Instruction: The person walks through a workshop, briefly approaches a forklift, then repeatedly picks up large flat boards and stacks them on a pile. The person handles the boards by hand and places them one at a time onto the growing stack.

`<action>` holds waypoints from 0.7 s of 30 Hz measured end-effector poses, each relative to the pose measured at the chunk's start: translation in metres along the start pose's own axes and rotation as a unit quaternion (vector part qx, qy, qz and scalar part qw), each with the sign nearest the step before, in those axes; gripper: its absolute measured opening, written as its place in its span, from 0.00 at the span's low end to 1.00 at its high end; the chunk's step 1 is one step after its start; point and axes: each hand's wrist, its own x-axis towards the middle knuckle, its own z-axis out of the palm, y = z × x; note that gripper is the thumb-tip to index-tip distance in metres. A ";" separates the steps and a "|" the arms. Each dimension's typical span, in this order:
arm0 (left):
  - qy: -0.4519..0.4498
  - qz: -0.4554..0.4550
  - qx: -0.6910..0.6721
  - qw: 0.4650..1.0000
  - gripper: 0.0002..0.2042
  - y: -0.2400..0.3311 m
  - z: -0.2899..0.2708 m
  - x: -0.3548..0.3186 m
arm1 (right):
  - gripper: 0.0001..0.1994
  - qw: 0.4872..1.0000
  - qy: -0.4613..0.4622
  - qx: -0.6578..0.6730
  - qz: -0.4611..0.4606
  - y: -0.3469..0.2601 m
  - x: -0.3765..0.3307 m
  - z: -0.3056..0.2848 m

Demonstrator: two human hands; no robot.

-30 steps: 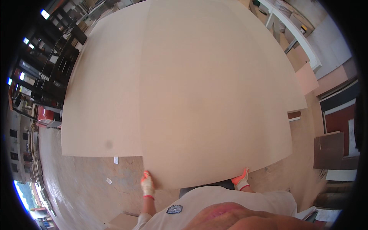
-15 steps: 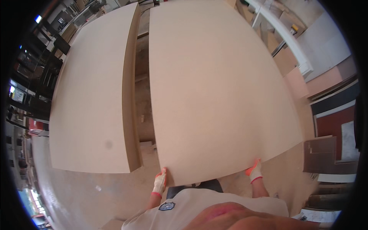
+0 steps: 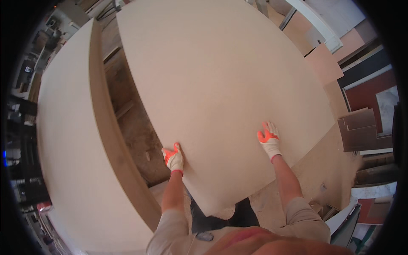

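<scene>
A large pale wood-fibre board (image 3: 229, 85) spreads out in front of me, its near corner reaching close to my body. My left hand (image 3: 173, 159), in a white work glove with orange fingers, grips the board's left edge with the thumb on top; the fingers at the edge are partly hidden. Farther right, my right hand (image 3: 269, 139), gloved the same way, rests on the board's upper face, open, with its fingers apart.
To the left lies a thick stack of similar boards (image 3: 72, 127), with a gap showing the dusty floor (image 3: 140, 144) between. Brown panels (image 3: 361, 127) and other sheets lean at the right. A white frame piece (image 3: 321, 27) is at the far right.
Both hands have left the board's near edge: the left is now on its left edge, the right on its top. The board reaches closer to me, and the view has turned.
</scene>
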 end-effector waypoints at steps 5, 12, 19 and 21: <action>0.030 0.043 0.048 0.997 0.44 0.021 -0.002 0.039 | 0.31 0.998 0.060 -0.015 0.020 -0.039 0.036 0.040; 0.025 0.073 -0.001 0.997 0.41 0.070 0.002 0.120 | 0.31 0.996 0.084 -0.032 0.024 -0.081 0.114 0.052; 0.029 0.051 0.027 0.998 0.34 0.084 0.019 0.118 | 0.31 0.997 0.049 -0.035 0.048 -0.071 0.139 0.046; 0.032 0.025 0.005 0.999 0.33 0.082 0.020 0.117 | 0.31 0.997 0.063 -0.029 0.027 -0.070 0.138 0.046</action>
